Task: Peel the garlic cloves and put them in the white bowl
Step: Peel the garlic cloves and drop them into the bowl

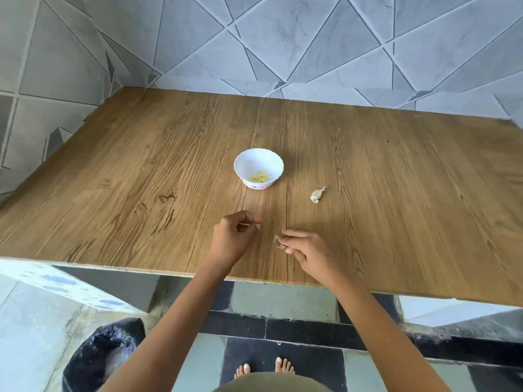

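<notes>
Right hand (308, 251) fingers pinched garlic skin scraps (278, 242) low on worktop (135, 171), guessing cleanup for bin (102, 357) below. Left hand (233, 236) fingers curled, thumb to forefinger, couldn't tell if holding anything. Peeled cloves (259, 176) sat in white bowl (256, 158); unpeeled clove (317, 195) lay just right of it, handy for next go.

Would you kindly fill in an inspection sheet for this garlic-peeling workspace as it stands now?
Surface: wooden table, set against a tiled wall.
Job's things: white bowl holds peeled cloves; one unpeeled garlic piece lies on the table to the bowl's right.
Clutter: skin scraps near the front edge.
Hands: right hand pinches the skin scraps; left hand has curled fingers, and whether it holds anything is unclear.
Cables: nothing seen.
Surroundings: bin with black bag on the floor, lower left.
</notes>
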